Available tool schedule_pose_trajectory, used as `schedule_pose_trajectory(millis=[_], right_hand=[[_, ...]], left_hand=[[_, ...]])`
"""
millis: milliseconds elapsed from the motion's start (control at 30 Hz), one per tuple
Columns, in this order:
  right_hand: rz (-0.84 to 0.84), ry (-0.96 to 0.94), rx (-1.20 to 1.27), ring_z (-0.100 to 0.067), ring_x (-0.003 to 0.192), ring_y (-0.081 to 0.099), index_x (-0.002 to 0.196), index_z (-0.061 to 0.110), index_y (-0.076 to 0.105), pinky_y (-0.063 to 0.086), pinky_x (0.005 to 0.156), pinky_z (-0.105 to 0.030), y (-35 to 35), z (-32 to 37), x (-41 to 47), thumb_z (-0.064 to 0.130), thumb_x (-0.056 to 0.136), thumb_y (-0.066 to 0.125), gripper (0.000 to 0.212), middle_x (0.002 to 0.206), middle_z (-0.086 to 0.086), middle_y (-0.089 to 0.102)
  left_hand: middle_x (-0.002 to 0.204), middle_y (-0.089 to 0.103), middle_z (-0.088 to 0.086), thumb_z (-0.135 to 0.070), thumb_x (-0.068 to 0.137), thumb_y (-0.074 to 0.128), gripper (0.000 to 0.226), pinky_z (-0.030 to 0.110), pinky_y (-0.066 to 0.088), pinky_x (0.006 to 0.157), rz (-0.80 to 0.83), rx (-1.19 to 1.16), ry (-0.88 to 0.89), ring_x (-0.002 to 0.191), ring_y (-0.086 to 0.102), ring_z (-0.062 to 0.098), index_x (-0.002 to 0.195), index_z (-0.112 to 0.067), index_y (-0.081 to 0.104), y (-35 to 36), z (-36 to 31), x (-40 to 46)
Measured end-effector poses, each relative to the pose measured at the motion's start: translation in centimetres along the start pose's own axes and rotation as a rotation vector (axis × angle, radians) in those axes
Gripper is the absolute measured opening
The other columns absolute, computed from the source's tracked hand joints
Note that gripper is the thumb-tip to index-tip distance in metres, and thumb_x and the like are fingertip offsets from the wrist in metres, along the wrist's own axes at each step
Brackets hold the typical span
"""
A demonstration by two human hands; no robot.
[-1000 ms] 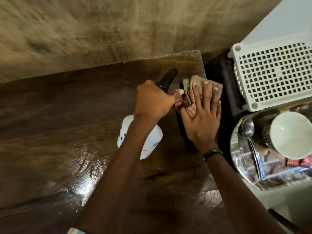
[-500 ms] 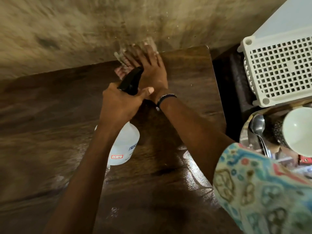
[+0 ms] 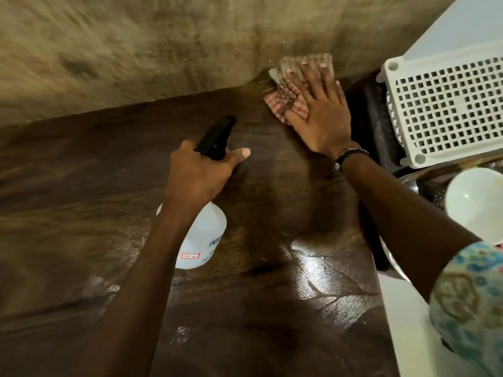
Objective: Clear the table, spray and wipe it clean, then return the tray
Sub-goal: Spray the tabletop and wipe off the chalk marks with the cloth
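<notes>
while the checked cloth sits at the far right corner of the wet wooden table, the right hand presses it flat, fingers straight; the left hand grips the spray bottle, white basket alongside.

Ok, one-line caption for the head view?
Right hand presses cloth on table; left hand grips spray bottle.

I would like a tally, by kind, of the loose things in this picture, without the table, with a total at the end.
Spray bottles: 1, white plastic spray bottle with black trigger head, held by the left hand
Cloths: 1, red-checked cloth, under the right hand
Baskets: 1, white perforated plastic basket
Bowls: 1, white round bowl
Total: 4
</notes>
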State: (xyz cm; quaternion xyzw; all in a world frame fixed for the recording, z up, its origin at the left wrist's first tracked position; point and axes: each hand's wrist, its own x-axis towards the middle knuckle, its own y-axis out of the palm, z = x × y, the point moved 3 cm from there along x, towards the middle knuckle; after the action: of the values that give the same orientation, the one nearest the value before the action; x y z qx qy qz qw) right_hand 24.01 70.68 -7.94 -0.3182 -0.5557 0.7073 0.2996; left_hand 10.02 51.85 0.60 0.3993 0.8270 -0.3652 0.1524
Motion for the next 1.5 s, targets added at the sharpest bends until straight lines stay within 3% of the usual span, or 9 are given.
schedule_pose_trajectory(millis=[167, 300, 433, 567, 700, 900, 1033, 1200, 1500], right_hand=[[-0.019, 0.223, 0.035, -0.027, 0.150, -0.002, 0.154, 0.033, 0.012, 0.003, 0.122, -0.045, 0.7, -0.1, -3.1, 0.068, 0.086, 0.016, 0.076, 0.163, 0.004, 0.004], [-0.057, 0.221, 0.055, -0.028, 0.150, 0.003, 0.153, 0.032, 0.018, 0.007, 0.120, -0.045, 1.3, 0.2, -6.9, 0.068, 0.084, 0.016, 0.078, 0.163, 0.002, 0.010], [-0.090, 0.200, 0.045, -0.029, 0.149, 0.009, 0.152, 0.030, 0.025, 0.012, 0.119, -0.047, 2.1, 0.3, -10.5, 0.064, 0.087, 0.026, 0.073, 0.161, 0.001, 0.018], [-0.110, 0.207, 0.037, -0.029, 0.149, 0.011, 0.151, 0.030, 0.027, 0.014, 0.118, -0.046, 2.6, 0.7, -14.7, 0.062, 0.088, 0.030, 0.071, 0.160, 0.000, 0.021], [-0.116, 0.196, 0.054, -0.031, 0.149, 0.012, 0.151, 0.028, 0.029, 0.015, 0.118, -0.048, 2.9, 1.3, -19.0, 0.060, 0.088, 0.031, 0.071, 0.160, -0.002, 0.022], [-0.087, 0.194, -0.005, -0.030, 0.147, 0.019, 0.150, 0.028, 0.031, 0.030, 0.111, -0.048, 3.5, 1.5, -25.8, 0.060, 0.088, 0.033, 0.070, 0.159, -0.002, 0.026], [-0.058, 0.184, -0.012, -0.029, 0.148, 0.017, 0.151, 0.030, 0.028, 0.022, 0.116, -0.048, 4.2, 1.2, -30.6, 0.062, 0.088, 0.032, 0.070, 0.160, -0.001, 0.023], [-0.051, 0.171, -0.015, -0.030, 0.148, 0.015, 0.151, 0.028, 0.028, 0.021, 0.116, -0.047, 5.0, 0.8, -37.5, 0.060, 0.089, 0.037, 0.070, 0.160, -0.003, 0.023], [-0.086, 0.253, 0.075, -0.033, 0.148, 0.012, 0.148, 0.022, 0.037, 0.024, 0.115, -0.053, 6.4, 2.3, -49.5, 0.057, 0.091, 0.039, 0.067, 0.157, -0.008, 0.028]], left_hand=[[0.085, 0.057, 0.002, -0.045, 0.071, 0.075, 0.049, 0.030, 0.048, 0.067, 0.037, 0.010, 0.015, 0.074, 0.056, 0.018, 0.104, -0.017, 0.052, 0.1, 0.9, -1.2], [0.082, 0.059, 0.006, -0.048, 0.071, 0.073, 0.058, 0.021, 0.041, 0.051, 0.083, 0.044, 0.022, 0.064, 0.056, 0.014, 0.113, -0.011, 0.056, -0.1, 2.2, -2.5], [0.092, 0.059, 0.007, -0.045, 0.072, 0.074, 0.045, 0.029, 0.047, 0.067, 0.089, 0.033, -0.002, 0.086, 0.062, 0.024, 0.097, -0.017, 0.050, -0.1, 3.0, -4.4], [0.087, 0.059, 0.003, -0.044, 0.073, 0.074, 0.038, 0.032, 0.050, 0.072, 0.123, 0.048, 0.019, 0.087, 0.062, 0.023, 0.073, -0.032, 0.038, -0.3, 4.0, -7.4], [0.071, 0.052, -0.007, -0.043, 0.075, 0.073, 0.038, 0.017, 0.039, 0.054, 0.138, 0.076, 0.046, 0.066, 0.053, 0.005, 0.069, -0.031, 0.037, -0.7, 5.0, -10.3], [0.073, 0.054, -0.010, -0.036, 0.074, 0.076, 0.033, 0.028, 0.046, 0.076, 0.168, 0.007, 0.009, 0.073, 0.055, 0.009, 0.069, -0.032, 0.043, 0.0, 7.7, -14.5], [0.072, 0.060, -0.003, -0.038, 0.073, 0.076, 0.023, 0.026, 0.047, 0.067, 0.164, 0.022, 0.005, 0.073, 0.061, 0.015, 0.077, -0.023, 0.060, 0.7, 10.0, -17.0], [0.065, 0.058, -0.004, -0.035, 0.074, 0.076, 0.021, 0.020, 0.042, 0.056, 0.142, 0.051, 0.022, 0.060, 0.057, 0.010, 0.073, -0.021, 0.060, 1.8, 12.4, -20.7], [0.062, 0.058, -0.002, -0.032, 0.076, 0.074, 0.018, 0.028, 0.044, 0.067, 0.179, 0.051, 0.034, 0.058, 0.055, 0.011, 0.071, -0.022, 0.060, 2.2, 17.3, -25.7]])
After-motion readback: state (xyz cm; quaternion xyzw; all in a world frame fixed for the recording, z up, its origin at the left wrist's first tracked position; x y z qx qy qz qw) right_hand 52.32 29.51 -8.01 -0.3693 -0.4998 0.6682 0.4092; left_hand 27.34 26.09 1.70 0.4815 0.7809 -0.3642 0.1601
